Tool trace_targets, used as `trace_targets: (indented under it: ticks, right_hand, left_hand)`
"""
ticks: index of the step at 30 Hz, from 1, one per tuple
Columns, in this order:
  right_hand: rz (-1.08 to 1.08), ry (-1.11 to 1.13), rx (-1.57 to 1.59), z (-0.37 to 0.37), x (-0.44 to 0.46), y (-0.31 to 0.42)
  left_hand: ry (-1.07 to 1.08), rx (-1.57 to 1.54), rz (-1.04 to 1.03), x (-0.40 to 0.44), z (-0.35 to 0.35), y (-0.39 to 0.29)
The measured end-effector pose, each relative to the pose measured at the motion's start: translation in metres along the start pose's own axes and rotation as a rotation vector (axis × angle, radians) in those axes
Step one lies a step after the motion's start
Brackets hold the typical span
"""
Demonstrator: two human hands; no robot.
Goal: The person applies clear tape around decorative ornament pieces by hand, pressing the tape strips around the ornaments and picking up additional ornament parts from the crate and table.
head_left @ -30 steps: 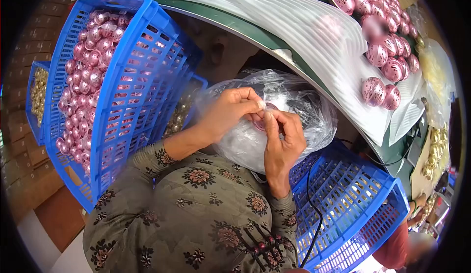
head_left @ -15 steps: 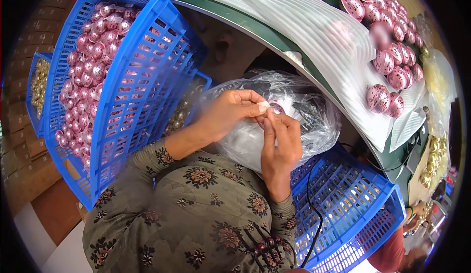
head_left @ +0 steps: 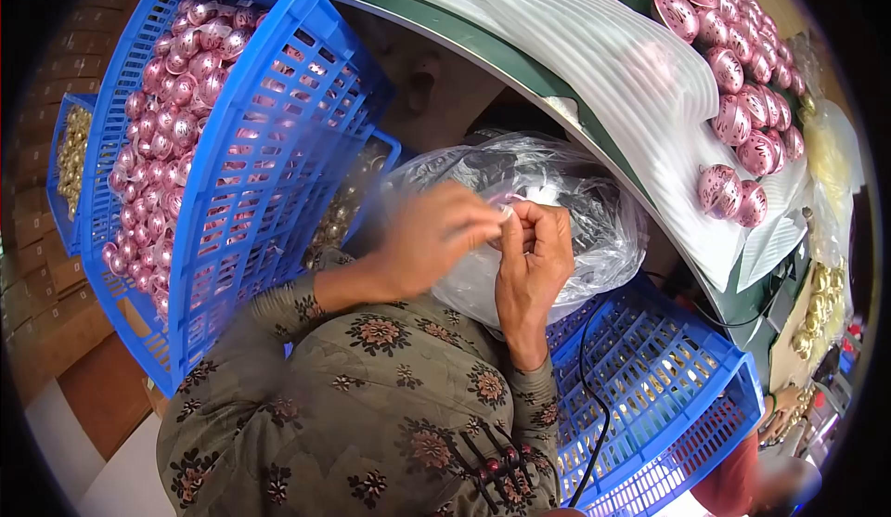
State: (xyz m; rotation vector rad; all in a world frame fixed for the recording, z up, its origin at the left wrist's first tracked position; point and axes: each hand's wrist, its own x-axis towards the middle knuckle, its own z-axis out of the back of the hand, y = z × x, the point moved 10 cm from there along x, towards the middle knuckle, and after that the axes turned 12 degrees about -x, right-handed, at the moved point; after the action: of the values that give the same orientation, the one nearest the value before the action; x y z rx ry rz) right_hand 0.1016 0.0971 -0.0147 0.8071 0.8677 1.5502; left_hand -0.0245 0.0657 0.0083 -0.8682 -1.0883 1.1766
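Observation:
Over an open clear plastic bag (head_left: 585, 276), my two hands meet at the fingertips. My left hand (head_left: 436, 237) comes in from the left and is smeared by motion, its fingers bent towards the other hand. My right hand (head_left: 534, 262) has thumb and fingers pinched on something small and whitish (head_left: 506, 211), too small to name. Part of a pink ball shows faintly behind the fingers. White and dark material lies inside the bag.
A tall blue crate (head_left: 200, 239) of pink balls (head_left: 167, 136) stands at left. Green table (head_left: 483, 44) with white foam sheet (head_left: 594, 62) and pink patterned balls (head_left: 733, 118) curves past the right. Another blue crate (head_left: 640, 396) and black cable sit lower right; a co-worker's arm (head_left: 784, 401) beyond.
My left hand has shifted slightly and its fingers are now blurred. My right hand stays pinched near the same spot. The pink ball seen between the hands is now mostly hidden.

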Motion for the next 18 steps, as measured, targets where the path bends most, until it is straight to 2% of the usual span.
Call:
trace_targets:
  ticks: [3,4,8,12,15,18]
  right_hand:
    - [-0.036,0.053,0.034,-0.003,-0.003,-0.007]
    - [-0.045,0.06,0.048,-0.002,-0.004,-0.006]
    - [-0.058,0.072,0.072,-0.001,-0.003,-0.001]
    - [0.019,0.092,-0.043,0.0,0.0,0.01]
    - [-0.035,0.088,-0.033,-0.004,-0.001,0.002]
    - [-0.104,0.049,0.155,-0.004,-0.004,-0.006]
  left_hand:
    - [-0.085,-0.192,0.184,-0.019,0.0,0.017]
    - [-0.21,-0.558,0.425,-0.023,-0.005,0.036]
    - [-0.089,-0.602,0.626,-0.016,-0.012,0.05]
    - [-0.041,-0.76,0.593,-0.011,-0.02,0.064]
    - [-0.044,-0.791,0.575,-0.006,-0.018,0.067]
    - [-0.064,-0.836,0.604,-0.003,-0.015,0.07]
